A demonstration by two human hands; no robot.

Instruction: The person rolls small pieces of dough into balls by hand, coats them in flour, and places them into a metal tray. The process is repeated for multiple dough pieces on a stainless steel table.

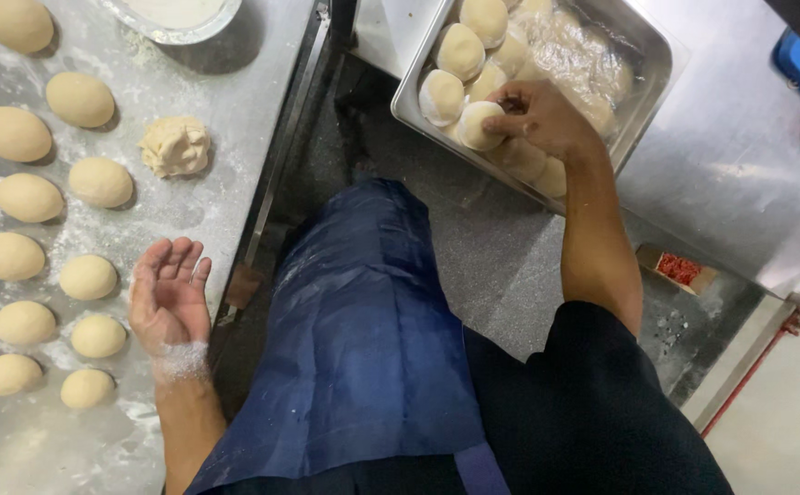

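While the right hand (535,117) reaches across into the metal tray (649,73) and pinches one floured dough ball (475,124) between thumb and fingers, the left hand (171,293) just rests palm-up and loose on the floury surface (235,137), holding nothing. Looks like the job's well along but not done: two rows of smooth rounded balls (28,197) already sit on that surface, one rough unshaped lump (175,145) sits beside them, and the tray has a fair pile left, some under plastic wrap (574,60). Around it there's a bowl (180,18) at the top edge, and the person's blue apron (363,339) fills the gap between the two steel surfaces. Nothing much blocks the reach, though the tray hangs a bit over its edge.
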